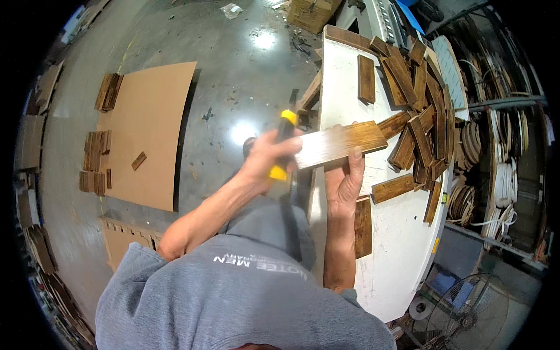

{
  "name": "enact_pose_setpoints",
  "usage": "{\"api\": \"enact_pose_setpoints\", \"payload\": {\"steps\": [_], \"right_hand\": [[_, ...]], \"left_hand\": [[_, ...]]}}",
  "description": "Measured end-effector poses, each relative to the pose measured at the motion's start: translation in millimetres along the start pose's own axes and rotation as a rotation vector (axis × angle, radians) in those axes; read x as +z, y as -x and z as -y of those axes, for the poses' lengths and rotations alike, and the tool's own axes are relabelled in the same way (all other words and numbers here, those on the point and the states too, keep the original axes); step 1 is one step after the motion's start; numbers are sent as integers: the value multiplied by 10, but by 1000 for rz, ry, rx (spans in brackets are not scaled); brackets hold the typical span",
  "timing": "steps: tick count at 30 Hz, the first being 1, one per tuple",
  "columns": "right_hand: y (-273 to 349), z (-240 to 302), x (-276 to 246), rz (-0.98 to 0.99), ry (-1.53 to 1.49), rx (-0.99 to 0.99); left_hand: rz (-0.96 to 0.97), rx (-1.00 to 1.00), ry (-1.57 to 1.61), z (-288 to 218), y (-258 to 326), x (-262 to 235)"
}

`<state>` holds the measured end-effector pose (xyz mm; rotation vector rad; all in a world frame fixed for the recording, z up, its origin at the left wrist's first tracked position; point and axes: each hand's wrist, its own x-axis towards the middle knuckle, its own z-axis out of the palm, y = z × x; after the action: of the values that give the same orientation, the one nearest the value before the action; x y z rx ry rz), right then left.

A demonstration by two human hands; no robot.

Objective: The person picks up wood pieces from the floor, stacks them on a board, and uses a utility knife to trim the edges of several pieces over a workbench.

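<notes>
With the clock face centred on the view, the right hand [345, 182] at three o'clock grasps a brown wooden plank [350, 141], its thumb pressed on the near edge and its other fingers mostly hidden underneath. The plank is held up over the table's edge just right of centre, its left end washed out by glare and blur. The left hand [265, 156], at about ten o'clock, has its fingers wrapped round a black-and-yellow tool [288, 119]; blur makes it impossible to tell whether the tool touches the plank.

At two o'clock a jumbled pile of planks [421, 137] crowds the far side of the white table [396, 233], pieces crossing and overlapping, and the held plank comes in front of one of them. A separate plank [366, 79] lies at one o'clock, left of the pile. Another loose plank [363, 224] lies at four o'clock, partly covered by the right forearm.

Toward nine to ten o'clock a cardboard sheet [149, 128] carries a small wood piece [139, 161], with plank stacks [96, 150] along its left edge. A cardboard box [312, 13] stands at twelve, a fan [466, 318] at four. The grey-shirted torso [233, 303] blocks six o'clock.
</notes>
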<state>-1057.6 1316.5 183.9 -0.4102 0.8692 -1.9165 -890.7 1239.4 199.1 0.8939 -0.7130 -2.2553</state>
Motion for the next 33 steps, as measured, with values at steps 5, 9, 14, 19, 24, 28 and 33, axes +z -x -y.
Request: {"api": "enact_pose_setpoints", "payload": {"steps": [5,9,14,19,24,28,33], "right_hand": [[139,170,-175,-405,490,198],[344,255,-158,-178,1439,-613],[309,453,37,513,1789,-559],[-23,397,-133,301,1466,-416],[-170,191,-134,218,1263,-191],[-176,75,61,260,1415,-214],[-573,-3,-183,357,1495,-267]], "left_hand": [[-103,-33,14,114,-43,-151],[-170,-112,-4,125,-61,-253],[-184,-358,164,178,-119,-166],[-46,-180,42,167,-96,-84],[-57,-11,-86,160,-233,-46],[-106,24,-40,138,-513,-109],[-74,-34,78,148,-891,-185]]}}
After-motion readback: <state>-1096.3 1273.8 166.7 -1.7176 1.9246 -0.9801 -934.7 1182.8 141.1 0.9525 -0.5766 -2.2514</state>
